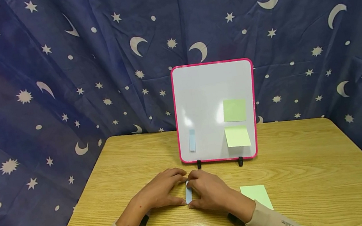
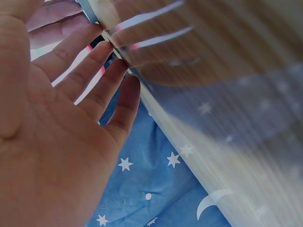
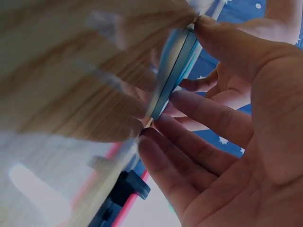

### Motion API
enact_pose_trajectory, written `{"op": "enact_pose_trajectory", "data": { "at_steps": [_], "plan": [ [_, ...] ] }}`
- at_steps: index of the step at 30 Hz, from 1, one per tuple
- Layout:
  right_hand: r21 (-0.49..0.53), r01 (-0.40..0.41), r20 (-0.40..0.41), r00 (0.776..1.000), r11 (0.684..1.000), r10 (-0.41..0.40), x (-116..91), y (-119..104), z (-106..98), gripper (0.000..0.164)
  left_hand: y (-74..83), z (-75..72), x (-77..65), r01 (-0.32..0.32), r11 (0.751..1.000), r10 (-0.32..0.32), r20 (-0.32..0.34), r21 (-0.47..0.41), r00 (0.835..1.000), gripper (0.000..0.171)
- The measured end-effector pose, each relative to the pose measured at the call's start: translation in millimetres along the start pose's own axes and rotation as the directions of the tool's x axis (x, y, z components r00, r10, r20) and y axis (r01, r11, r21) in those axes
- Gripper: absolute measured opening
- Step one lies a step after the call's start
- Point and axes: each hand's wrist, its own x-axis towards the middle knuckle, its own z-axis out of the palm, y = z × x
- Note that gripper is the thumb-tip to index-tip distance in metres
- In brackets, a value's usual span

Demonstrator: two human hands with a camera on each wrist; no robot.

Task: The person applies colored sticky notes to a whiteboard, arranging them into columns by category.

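Note:
A narrow light-blue sticky note pad lies on the table between the two hands. My right hand grips it, the thumb at its near end and the curled fingers at its far part; the right wrist view shows the edge of the pad between thumb and index finger. On its left side my left hand rests with loosely bent fingers on the table, the thumb tip close to the pad's near end. In the left wrist view the fingers are spread and fairly straight, their tips on the tabletop.
Behind the hands stands a pink-framed whiteboard on black feet. It bears a blue strip note and two green square notes, an upper and a lower. A green sticky note lies by the right forearm.

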Motion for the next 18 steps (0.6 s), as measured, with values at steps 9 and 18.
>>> {"op": "enact_pose_trajectory", "data": {
  "at_steps": [9, 18],
  "plan": [
    [0.018, 0.003, 0.006, 1.0, 1.0, -0.004, 0.0, -2.2, -2.3, 0.043, -0.6, -1.2, -0.4, -0.007, 1.0, 0.007, -0.002, -0.016, 1.0, 0.064],
    [-0.009, 0.006, 0.018, 1.0, 1.0, -0.006, -0.2, -3.0, -2.5, 0.048, -1.2, -0.8, -0.9, -0.001, 0.999, 0.001, 0.002, -0.037, 1.0, 0.065]
  ]
}}
